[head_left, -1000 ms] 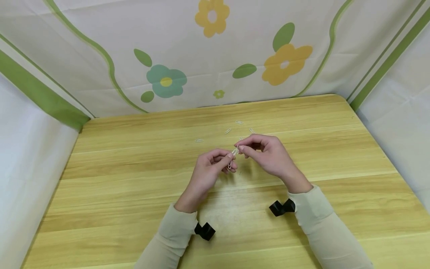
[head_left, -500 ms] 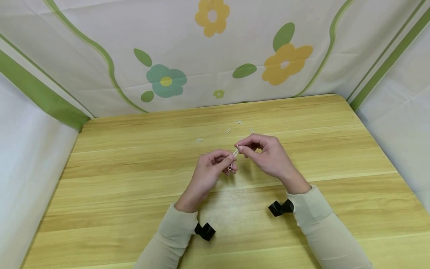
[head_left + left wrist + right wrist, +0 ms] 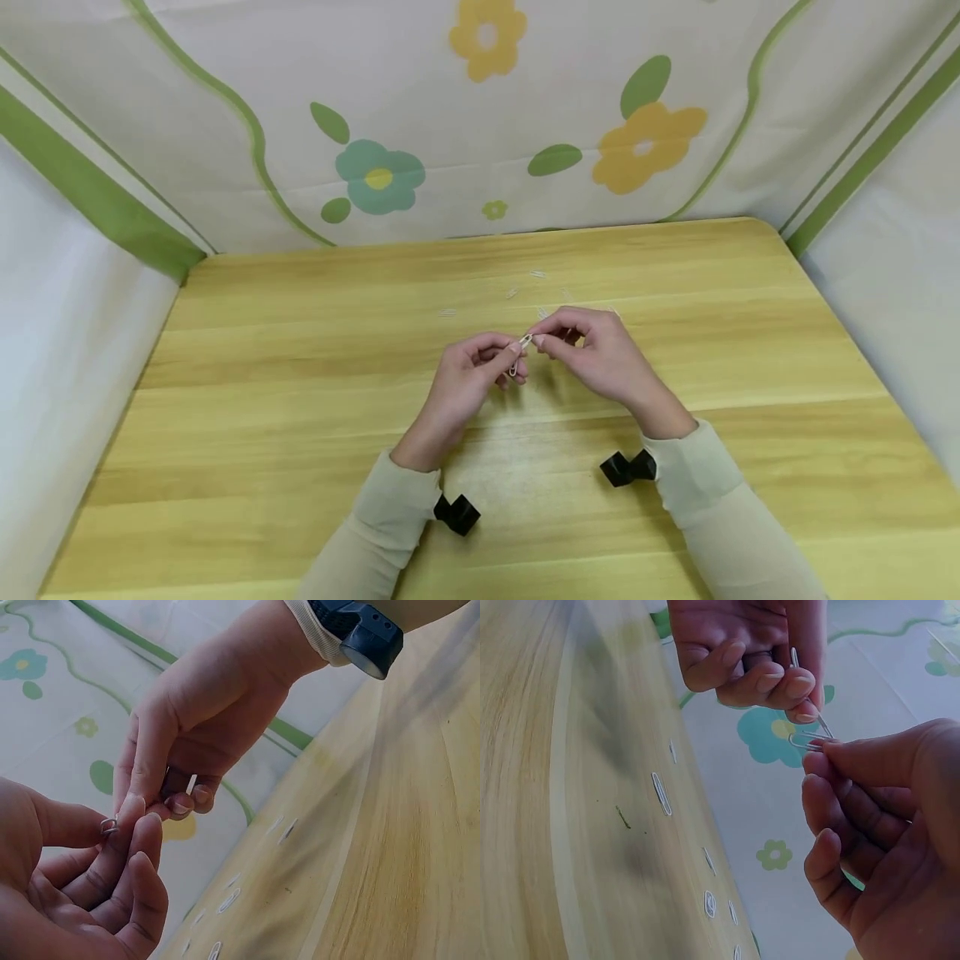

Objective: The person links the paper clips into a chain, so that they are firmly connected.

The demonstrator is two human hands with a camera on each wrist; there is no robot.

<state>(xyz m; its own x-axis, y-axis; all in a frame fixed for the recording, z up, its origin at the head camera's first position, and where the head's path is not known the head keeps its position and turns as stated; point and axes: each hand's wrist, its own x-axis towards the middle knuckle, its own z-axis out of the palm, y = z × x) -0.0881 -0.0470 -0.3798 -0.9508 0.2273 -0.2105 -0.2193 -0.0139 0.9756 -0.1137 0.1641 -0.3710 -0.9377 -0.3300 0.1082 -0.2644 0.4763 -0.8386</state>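
White wire paper clips (image 3: 808,742) held up between the hands, above the table; whether linked, cannot tell. Left hand (image 3: 465,377): thumb and forefinger pinching, one loop jutting past the fingers. Right hand (image 3: 606,353): thumb and index fingertip pinching a clip's end, other fingers loosely bent. Beyond, loose paper clips (image 3: 447,312) scattered on the wood-grain table (image 3: 262,417). Black wrist devices (image 3: 459,515) at beige sleeves (image 3: 393,504). Flower-print cloth (image 3: 450,125) behind.

And I'm up to one left hand (image 3: 468,377), one right hand (image 3: 600,350), two black wrist cameras (image 3: 461,515), one table (image 3: 262,425)! At least two paper clips (image 3: 810,741) held, at least six loose clips (image 3: 661,793), four printed flowers (image 3: 405,171)!
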